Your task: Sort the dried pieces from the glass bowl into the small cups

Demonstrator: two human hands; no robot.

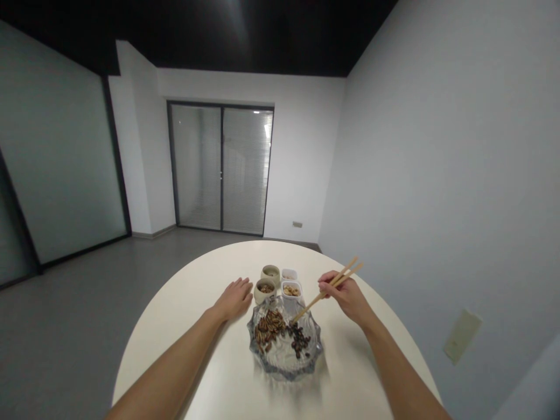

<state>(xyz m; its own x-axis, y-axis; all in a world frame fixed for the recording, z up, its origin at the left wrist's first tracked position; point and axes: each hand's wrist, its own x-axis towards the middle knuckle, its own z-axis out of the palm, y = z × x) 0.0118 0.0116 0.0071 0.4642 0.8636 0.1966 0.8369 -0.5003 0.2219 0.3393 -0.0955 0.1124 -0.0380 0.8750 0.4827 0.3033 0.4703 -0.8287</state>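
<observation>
My right hand (343,291) grips a pair of wooden chopsticks (321,296), whose tips reach into a clear glass bowl (284,370) with a wavy rim. Inside the bowl, brown elongated pieces (269,328) lie at the left and small dark, bean-like pieces (300,341) at the right. The chopstick tips are near the dark pieces; whether they pinch one is too small to tell. Flat on the table, my left hand (236,298) rests with its fingers stretched out, just left of a small beige cup (259,297) that holds brown bits.
A second beige cup (270,270) stands behind the first. To its right are a white square container (291,295) with pale pieces and another white container (289,273) behind it. All stand on a round white table (210,373). A wall (437,175) rises close on the right.
</observation>
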